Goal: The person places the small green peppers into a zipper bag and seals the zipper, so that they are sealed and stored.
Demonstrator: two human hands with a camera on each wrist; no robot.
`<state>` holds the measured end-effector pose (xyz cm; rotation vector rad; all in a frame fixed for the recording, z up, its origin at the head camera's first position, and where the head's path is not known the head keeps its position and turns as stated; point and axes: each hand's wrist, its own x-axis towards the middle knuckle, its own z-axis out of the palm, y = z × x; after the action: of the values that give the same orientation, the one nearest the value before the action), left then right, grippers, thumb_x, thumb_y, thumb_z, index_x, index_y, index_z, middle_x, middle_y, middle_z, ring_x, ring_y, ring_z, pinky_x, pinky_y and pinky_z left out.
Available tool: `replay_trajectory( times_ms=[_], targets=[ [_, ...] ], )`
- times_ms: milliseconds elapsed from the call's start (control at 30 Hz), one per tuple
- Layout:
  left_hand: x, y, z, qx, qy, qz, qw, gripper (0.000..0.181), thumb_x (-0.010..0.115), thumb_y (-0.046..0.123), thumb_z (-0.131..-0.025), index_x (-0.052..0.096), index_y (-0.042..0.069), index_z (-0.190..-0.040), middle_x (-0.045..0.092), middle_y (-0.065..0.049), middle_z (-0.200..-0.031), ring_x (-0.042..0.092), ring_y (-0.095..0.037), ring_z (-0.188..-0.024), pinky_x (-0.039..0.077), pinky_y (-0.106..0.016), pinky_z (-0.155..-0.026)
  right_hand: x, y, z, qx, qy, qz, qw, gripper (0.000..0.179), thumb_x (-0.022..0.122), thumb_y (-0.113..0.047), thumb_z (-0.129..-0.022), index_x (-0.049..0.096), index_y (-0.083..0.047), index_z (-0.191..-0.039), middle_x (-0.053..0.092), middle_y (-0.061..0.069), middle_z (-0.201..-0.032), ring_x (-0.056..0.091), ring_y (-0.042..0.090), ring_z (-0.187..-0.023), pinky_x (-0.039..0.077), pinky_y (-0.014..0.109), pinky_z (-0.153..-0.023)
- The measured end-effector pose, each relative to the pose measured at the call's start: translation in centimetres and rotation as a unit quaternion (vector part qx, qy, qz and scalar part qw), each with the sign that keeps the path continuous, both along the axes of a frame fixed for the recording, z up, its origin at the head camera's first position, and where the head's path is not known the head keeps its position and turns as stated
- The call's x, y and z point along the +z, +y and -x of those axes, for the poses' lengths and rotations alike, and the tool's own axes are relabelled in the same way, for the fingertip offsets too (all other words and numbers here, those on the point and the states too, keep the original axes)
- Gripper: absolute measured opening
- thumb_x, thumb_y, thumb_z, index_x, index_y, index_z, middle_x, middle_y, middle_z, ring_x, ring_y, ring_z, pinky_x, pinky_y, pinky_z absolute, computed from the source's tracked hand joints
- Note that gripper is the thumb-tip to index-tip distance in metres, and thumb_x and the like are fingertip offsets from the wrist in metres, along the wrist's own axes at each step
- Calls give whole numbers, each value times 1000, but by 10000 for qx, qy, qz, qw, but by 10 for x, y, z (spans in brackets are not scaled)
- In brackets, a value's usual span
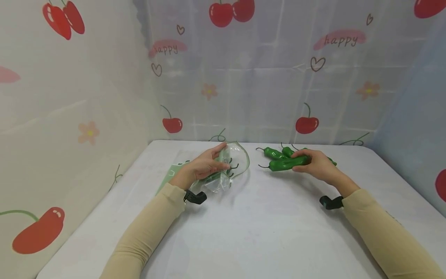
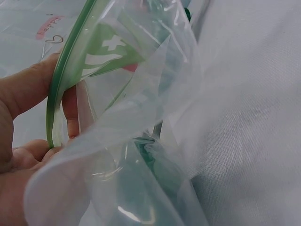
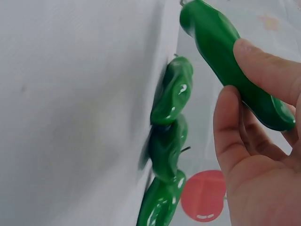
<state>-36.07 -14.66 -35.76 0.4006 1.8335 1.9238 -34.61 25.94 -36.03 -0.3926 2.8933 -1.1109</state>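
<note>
My left hand grips a clear zip bag near its mouth, which gapes toward the right. The bag's green zip edge runs between thumb and fingers in the left wrist view. Inside lie green peppers, their stems pointing to the opening. My right hand pinches a glossy long green pepper between thumb and fingers, its stem end pointing left in the head view. Several more green peppers lie on the table just behind it; three show in a row in the right wrist view.
A green printed panel with white lettering lies flat under the left wrist. The white table ends at a cherry-print curtain behind, with more sheeting at left and right. Black wrist mounts stick out below both cuffs.
</note>
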Motion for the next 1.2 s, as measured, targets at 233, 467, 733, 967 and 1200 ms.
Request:
replay_trajectory(
  times_ms=[233, 467, 733, 967, 1200],
  targets=[
    [1, 1, -1, 96, -48, 42, 9999, 103, 70, -12, -90, 15, 30, -167, 10, 8, -174, 32, -21, -150, 56, -21, -89, 6, -7, -2, -121, 187, 198, 9996, 50, 79, -27, -93, 60, -13, -137, 58, 20, -135, 57, 32, -107, 54, 28, -82],
    [1, 2, 1, 132, 31, 218, 9997, 104, 72, -10, -89, 16, 30, -167, 11, 9, -174, 34, -20, -148, 55, -20, -88, 14, -14, -6, -122, 304, 325, 9989, 47, 77, -23, -94, 60, -14, -137, 60, 20, -129, 58, 33, -105, 55, 29, -78],
    [-1, 1, -2, 194, 92, 286, 9994, 102, 71, -9, -90, 15, 27, -167, 9, 6, -175, 29, -22, -151, 54, -20, -89, 17, -26, -3, 21, 499, 367, 9981, 44, 77, -17, -93, 62, -13, -134, 63, 18, -127, 60, 32, -101, 55, 30, -79],
    [-3, 0, -4, 165, 88, 250, 9995, 102, 70, -9, -92, 13, 27, -167, 8, 6, -175, 26, -22, -153, 54, -20, -89, 20, -38, -1, 51, 484, 511, 9975, 44, 78, -20, -93, 63, -16, -134, 63, 16, -128, 61, 32, -104, 57, 30, -80],
    [-1, 1, -3, 88, 55, 86, 9999, 102, 68, -11, -92, 10, 24, -168, 6, 3, -175, 27, -24, -153, 55, -23, -94, 23, -47, 1, 124, 574, 583, 9966, 42, 79, -24, -93, 64, -16, -132, 64, 14, -121, 60, 29, -99, 55, 28, -75]
  ],
)
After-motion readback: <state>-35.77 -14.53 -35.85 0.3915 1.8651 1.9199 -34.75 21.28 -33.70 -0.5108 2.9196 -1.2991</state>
